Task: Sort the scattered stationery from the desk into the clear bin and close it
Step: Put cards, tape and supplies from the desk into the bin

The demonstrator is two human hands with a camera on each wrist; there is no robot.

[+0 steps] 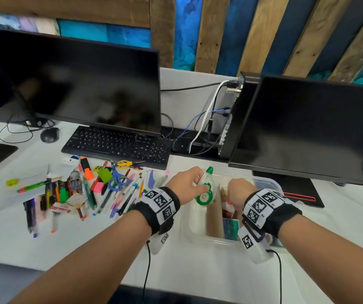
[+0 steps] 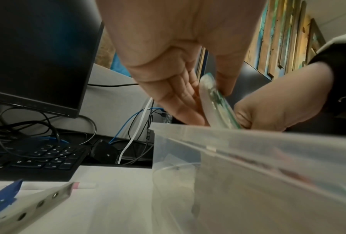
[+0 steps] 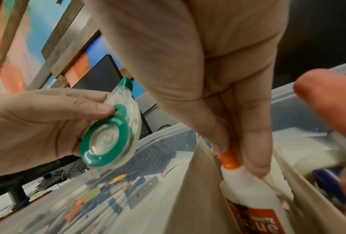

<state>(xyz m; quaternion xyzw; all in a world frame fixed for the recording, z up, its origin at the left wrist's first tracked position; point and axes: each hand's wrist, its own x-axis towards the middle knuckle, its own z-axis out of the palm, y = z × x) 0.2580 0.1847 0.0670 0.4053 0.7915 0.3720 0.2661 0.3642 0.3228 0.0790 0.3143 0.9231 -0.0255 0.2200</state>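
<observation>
Head view, left to right: black mouse (image 1: 49,134) and keyboard (image 1: 117,144) at the back of the white surface (image 1: 101,235), under a dark monitor (image 1: 71,84). In front of the keyboard lies the scattered stationery pile (image 1: 77,189) (pens, markers, orange highlighter (image 1: 86,168), blue scissors (image 1: 117,179), yellow scissors (image 1: 124,163), sticky notes), all still outside the bin. Left hand (image 1: 187,183) pinches a green-and-clear correction tape dispenser (image 1: 205,186) between thumb and fingers, held above the left end of the clear bin (image 1: 272,183), not resting in it. Bin sits open on the surface, just right of the pile; brown dividers inside, some items already in. Right hand (image 1: 238,193) is down inside the bin, fingers pinching the orange cap of a white glue bottle (image 3: 252,194) that stands between dividers (right wrist view shows this clearly). Second dark monitor (image 1: 312,128) at far right.
</observation>
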